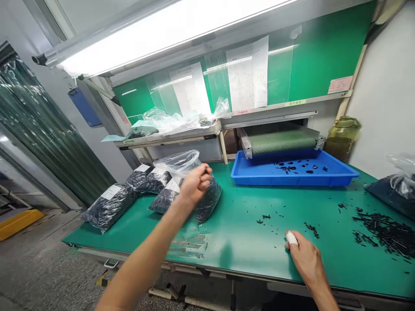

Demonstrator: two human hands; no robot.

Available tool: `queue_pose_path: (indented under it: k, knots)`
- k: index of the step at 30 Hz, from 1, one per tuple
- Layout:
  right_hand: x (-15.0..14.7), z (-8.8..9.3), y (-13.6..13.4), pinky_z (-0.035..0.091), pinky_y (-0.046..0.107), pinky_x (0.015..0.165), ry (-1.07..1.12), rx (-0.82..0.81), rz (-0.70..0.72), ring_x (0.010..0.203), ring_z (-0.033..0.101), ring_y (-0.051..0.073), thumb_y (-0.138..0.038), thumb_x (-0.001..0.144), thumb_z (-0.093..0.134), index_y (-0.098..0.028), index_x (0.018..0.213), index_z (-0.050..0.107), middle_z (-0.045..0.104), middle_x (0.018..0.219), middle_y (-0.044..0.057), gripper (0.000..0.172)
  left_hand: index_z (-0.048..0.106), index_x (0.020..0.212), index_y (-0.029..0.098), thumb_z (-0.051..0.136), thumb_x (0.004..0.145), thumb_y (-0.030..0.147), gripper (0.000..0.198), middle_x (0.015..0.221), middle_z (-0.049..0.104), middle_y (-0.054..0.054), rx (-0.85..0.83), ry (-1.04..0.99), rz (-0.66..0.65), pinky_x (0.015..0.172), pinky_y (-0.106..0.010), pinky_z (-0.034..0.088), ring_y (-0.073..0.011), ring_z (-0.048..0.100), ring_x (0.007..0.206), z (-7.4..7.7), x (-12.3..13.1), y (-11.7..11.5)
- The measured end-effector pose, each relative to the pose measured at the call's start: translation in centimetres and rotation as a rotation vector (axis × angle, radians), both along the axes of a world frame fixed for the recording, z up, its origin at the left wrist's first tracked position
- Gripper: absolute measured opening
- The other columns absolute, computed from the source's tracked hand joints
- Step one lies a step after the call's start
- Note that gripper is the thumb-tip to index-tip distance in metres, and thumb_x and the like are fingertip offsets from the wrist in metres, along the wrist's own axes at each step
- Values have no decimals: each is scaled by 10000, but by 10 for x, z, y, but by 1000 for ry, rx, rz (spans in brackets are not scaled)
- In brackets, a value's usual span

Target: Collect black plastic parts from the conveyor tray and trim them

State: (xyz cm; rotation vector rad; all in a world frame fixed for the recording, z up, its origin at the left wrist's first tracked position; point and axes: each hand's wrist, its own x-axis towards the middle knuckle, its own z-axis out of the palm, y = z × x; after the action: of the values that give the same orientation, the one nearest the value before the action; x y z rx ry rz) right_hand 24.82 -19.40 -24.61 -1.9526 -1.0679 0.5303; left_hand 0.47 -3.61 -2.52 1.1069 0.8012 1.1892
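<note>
My left hand (194, 183) is raised over an open clear plastic bag (209, 201) of black parts, its fingers curled round something small and black. My right hand (304, 255) rests low over the green table (240, 263), a white wrapping on one finger; its fingers curl inward and whatever they may hold is hidden. Small black pieces (311, 230) lie just beyond the right hand. A large pile of thin black parts (389, 233) spreads at the right.
A blue tray (292, 179) with scattered black parts sits below a green conveyor belt (282, 140). Filled bags (112, 205) stand at the left of the table. A green bottle (342, 138) and another bag (395, 192) are at the right. A shelf (168, 141) holds plastic bags.
</note>
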Motion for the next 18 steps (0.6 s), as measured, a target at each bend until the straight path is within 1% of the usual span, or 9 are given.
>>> queue_pose_path:
  k: [2, 3, 4, 6, 8, 9, 12, 15, 18]
  knots:
    - [0, -3, 1, 367, 268, 560, -19, 19, 0, 580, 560, 199, -303, 754, 382, -204, 925, 655, 664, 670, 42, 337, 507, 778, 155, 558, 881, 229, 137, 696, 490, 36, 163, 98, 128, 341, -109, 161, -3, 267, 425, 38, -19, 17]
    - [-1, -4, 1, 368, 267, 569, -34, 28, 0, 589, 558, 198, -299, 760, 379, -204, 926, 651, 659, 673, 41, 333, 519, 799, 160, 551, 886, 233, 118, 687, 499, 43, 228, 158, 189, 355, -115, 179, -8, 290, 434, 54, -27, 27]
    - [-1, -4, 1, 368, 266, 579, -52, 34, 3, 600, 557, 198, -297, 768, 377, -204, 922, 647, 654, 676, 40, 325, 529, 814, 163, 554, 883, 224, 96, 661, 496, 53, 274, 228, 245, 367, -123, 192, -14, 305, 439, 66, -35, 37]
    - [-3, -4, 1, 363, 265, 589, -89, 41, 8, 622, 554, 200, -297, 785, 368, -204, 913, 639, 645, 683, 43, 314, 542, 784, 146, 574, 866, 193, 99, 593, 472, 63, 311, 393, 324, 380, -148, 207, -27, 313, 437, 78, -50, 58]
    - [-5, -2, 0, 347, 262, 574, -117, 46, 14, 608, 539, 196, -296, 807, 349, -201, 898, 630, 632, 677, 46, 310, 563, 746, 118, 609, 848, 182, 129, 574, 474, 52, 288, 572, 349, 402, -167, 267, -43, 361, 455, 78, -60, 75]
    - [-6, -2, -1, 335, 260, 559, -126, 55, 17, 589, 527, 191, -294, 816, 341, -199, 889, 626, 625, 668, 46, 309, 581, 766, 108, 618, 853, 200, 132, 610, 509, 37, 267, 654, 349, 430, -174, 325, -55, 413, 484, 75, -65, 82]
    - [-9, 0, -4, 298, 251, 518, -145, 95, 20, 534, 491, 176, -282, 829, 341, -195, 865, 619, 603, 638, 41, 294, 616, 980, 116, 594, 895, 317, 219, 886, 627, -31, 213, 835, 329, 620, -274, 517, -128, 595, 711, 64, -73, 96]
    - [-10, 1, -5, 285, 242, 513, -155, 122, 10, 529, 480, 168, -249, 826, 365, -193, 872, 634, 592, 620, 36, 278, 591, 1134, 140, 567, 910, 371, 323, 1096, 625, -75, 195, 939, 317, 781, -384, 548, -198, 627, 920, 57, -76, 100]
    - [-12, 2, -5, 281, 239, 533, -173, 148, -11, 547, 470, 162, -211, 827, 392, -191, 870, 655, 578, 607, 31, 267, 582, 1165, 146, 570, 910, 358, 332, 1140, 617, -88, 214, 1007, 315, 816, -407, 543, -207, 623, 963, 55, -76, 98]
